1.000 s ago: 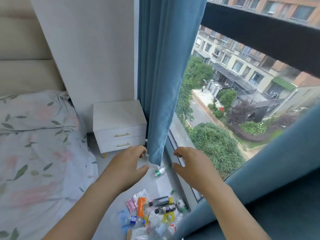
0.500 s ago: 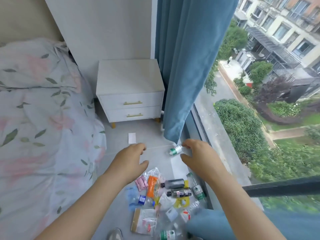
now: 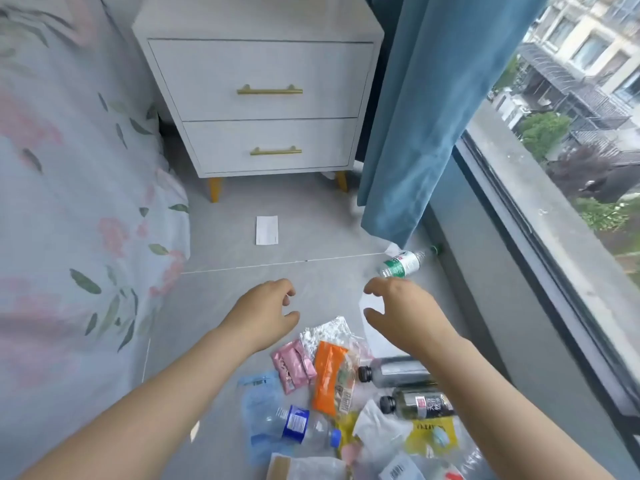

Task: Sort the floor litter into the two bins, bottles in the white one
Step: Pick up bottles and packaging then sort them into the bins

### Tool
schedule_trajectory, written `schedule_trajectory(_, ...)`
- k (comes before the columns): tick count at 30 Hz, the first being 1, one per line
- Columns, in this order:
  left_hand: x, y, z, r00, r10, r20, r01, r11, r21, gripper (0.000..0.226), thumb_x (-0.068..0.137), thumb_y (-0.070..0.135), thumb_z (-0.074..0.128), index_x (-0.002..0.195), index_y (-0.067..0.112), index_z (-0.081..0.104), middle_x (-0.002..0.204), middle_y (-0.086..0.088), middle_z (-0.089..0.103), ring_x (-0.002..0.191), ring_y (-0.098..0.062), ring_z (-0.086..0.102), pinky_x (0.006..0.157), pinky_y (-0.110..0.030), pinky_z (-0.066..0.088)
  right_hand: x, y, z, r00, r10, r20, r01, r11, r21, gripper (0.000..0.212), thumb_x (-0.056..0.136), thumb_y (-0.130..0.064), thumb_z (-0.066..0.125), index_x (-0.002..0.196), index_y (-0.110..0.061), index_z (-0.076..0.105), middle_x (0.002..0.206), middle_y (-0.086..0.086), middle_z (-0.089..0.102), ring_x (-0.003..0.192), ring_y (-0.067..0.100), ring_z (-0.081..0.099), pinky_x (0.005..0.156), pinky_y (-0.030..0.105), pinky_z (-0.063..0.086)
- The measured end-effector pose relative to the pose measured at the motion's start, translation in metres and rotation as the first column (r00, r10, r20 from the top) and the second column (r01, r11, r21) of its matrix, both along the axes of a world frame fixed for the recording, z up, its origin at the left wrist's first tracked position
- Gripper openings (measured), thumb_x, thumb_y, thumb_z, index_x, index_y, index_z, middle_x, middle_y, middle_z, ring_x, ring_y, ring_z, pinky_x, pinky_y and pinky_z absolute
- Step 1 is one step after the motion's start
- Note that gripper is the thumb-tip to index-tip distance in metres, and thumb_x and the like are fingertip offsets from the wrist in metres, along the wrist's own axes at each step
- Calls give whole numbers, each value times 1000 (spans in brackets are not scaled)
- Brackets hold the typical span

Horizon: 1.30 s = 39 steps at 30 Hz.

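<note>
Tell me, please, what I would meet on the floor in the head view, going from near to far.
Blue-label bottle → green-label bottle → white paper slip → white nightstand. I leave out the packets in the pile, as they overlap.

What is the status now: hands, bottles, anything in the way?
Left hand and right hand open, nothing in either grip. Green-label bottle lies on floor just beyond right hand, not gripped. Blue curtain hem hangs beside it; bins not in view.
</note>
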<state>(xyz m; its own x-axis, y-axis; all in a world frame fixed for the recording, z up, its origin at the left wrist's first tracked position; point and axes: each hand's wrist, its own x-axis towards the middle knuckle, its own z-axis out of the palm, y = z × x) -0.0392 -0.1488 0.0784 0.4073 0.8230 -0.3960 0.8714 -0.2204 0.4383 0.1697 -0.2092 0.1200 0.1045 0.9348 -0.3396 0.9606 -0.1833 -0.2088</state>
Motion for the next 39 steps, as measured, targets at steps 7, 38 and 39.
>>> schedule_trajectory(7, -7, 15, -155, 989, -68, -133, 79, 993, 85, 36, 88, 27, 57, 122, 14, 52, 121, -2, 58, 110, -22, 56, 90, -29, 45, 1, 6, -148, 997, 36, 75, -39, 998, 45, 38, 91, -26, 56, 128, -21, 55, 123, 2, 60, 111, 24, 58, 85, 31, 47)
schedule_trajectory(38, -4, 182, -260, 983, 33, -183, 17, 964, 266, 56, 87, 30, 59, 132, 5, 37, 145, -12, 31, 130, -34, 34, 102, -36, 35, -28, 79, -248, 999, 30, -14, -28, 993, 111, 41, 94, -33, 51, 134, -26, 48, 126, -6, 57, 115, 15, 55, 93, 28, 46)
schedule_trajectory(39, -6, 190, -262, 981, 22, -195, 28, 967, 251, 64, 87, 32, 59, 139, 6, 32, 152, -10, 24, 138, -31, 28, 107, -35, 32, -28, 80, -249, 999, 27, -20, -24, 993, 116, 41, 94, -33, 50, 134, -27, 48, 125, -7, 58, 114, 15, 56, 92, 28, 46)
